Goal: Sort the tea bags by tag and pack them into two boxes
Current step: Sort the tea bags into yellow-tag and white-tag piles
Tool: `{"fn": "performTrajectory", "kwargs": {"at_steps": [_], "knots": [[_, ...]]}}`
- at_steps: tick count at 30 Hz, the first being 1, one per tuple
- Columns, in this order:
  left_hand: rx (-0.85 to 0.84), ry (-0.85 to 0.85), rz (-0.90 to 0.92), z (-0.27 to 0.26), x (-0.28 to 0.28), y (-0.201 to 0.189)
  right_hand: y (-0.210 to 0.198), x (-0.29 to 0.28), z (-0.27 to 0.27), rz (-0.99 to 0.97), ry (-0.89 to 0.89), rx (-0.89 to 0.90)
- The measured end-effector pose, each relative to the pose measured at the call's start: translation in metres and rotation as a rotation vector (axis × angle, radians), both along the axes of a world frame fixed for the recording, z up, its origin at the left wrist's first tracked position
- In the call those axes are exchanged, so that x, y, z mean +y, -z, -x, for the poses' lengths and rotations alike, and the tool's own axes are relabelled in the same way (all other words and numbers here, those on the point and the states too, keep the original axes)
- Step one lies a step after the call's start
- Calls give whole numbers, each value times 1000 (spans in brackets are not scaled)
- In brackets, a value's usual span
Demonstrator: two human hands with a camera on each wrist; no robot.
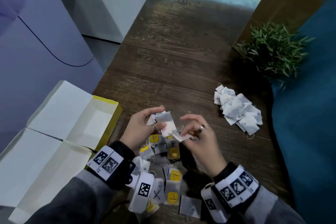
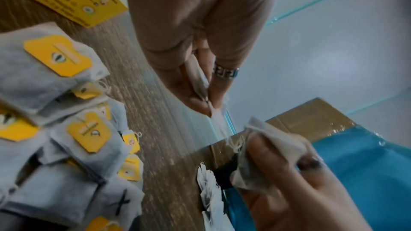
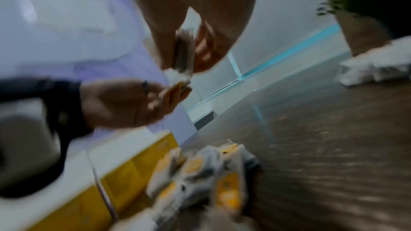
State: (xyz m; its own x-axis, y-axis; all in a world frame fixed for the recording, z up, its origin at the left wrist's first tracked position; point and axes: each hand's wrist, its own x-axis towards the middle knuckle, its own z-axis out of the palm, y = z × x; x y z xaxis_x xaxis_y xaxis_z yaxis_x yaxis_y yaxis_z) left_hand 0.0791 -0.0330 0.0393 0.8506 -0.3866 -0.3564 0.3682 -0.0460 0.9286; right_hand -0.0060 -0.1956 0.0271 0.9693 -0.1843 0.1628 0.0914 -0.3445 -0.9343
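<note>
Dark wood-grain tabletop (image 1: 181, 45), green potted plant (image 1: 272, 51) at far right corner. Open yellow cardboard box with white inside (image 1: 109, 112) just left of hands, nothing visible in it; only one box seen. Left hand (image 1: 143, 129) clenched on a small fan of white paper tea bags (image 1: 166, 120), roughly two or three, count unclear. Right hand (image 1: 198, 136) pinching one crumpled white tea bag (image 1: 181, 137) just right of that fan, strings tangled between them per left wrist view. Unsorted heap of yellow-tagged and plain tea bags (image 1: 172, 174) directly below hands, about a dozen plus, some hidden by wrists. Sorted pile of white tea bags without yellow tags (image 1: 238, 109) well right of hands, near plant, maybe fifteen to twenty. Likely featherlight, limp, tearable; best pinched at bag edge, not string.
</note>
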Motion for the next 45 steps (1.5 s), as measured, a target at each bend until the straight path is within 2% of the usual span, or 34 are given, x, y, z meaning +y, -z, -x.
{"fn": "performTrajectory", "kwargs": {"at_steps": [2, 4, 9, 11, 16, 18, 21, 23, 27, 31, 33, 36, 38, 40, 43, 45], "knots": [[-19, 56, -20, 2, -1, 3, -2, -2, -7, -177, -53, 266], [-20, 116, -27, 5, -4, 6, 3, -3, -9, -315, -72, 409], [50, 140, -55, 1, -10, 9, 12, -27, -9, -461, 86, 418], [35, 132, -88, -4, -5, 10, 14, -54, -12, -394, 242, 388], [70, 35, -154, -19, 17, 8, 27, -130, -7, 68, 548, 469], [75, -17, -159, -23, 28, 8, 30, -141, 0, 241, 599, 458], [90, -88, -191, -26, 42, 12, 26, -130, 3, 313, 624, 338], [140, -116, -201, -24, 46, 14, 22, -108, 0, 297, 572, 293], [216, -83, -162, -11, 46, 17, 12, -35, -8, 130, 256, 223], [359, -32, -17, 0, 41, 16, 5, 29, -20, -22, -38, 293], [447, -43, 110, 5, 40, 15, 11, 42, -26, -45, -65, 340], [523, -23, 253, 11, 43, 13, 18, 52, -32, 26, -116, 358], [486, -6, 238, 15, 46, 15, 18, 54, -32, 53, -188, 351], [451, -31, 187, 18, 49, 19, 17, 50, -32, -30, -213, 361], [464, -74, 157, 17, 53, 23, 23, 33, -33, -147, -98, 425], [483, -109, 162, 14, 56, 24, 33, 16, -32, -37, -70, 496]]}}
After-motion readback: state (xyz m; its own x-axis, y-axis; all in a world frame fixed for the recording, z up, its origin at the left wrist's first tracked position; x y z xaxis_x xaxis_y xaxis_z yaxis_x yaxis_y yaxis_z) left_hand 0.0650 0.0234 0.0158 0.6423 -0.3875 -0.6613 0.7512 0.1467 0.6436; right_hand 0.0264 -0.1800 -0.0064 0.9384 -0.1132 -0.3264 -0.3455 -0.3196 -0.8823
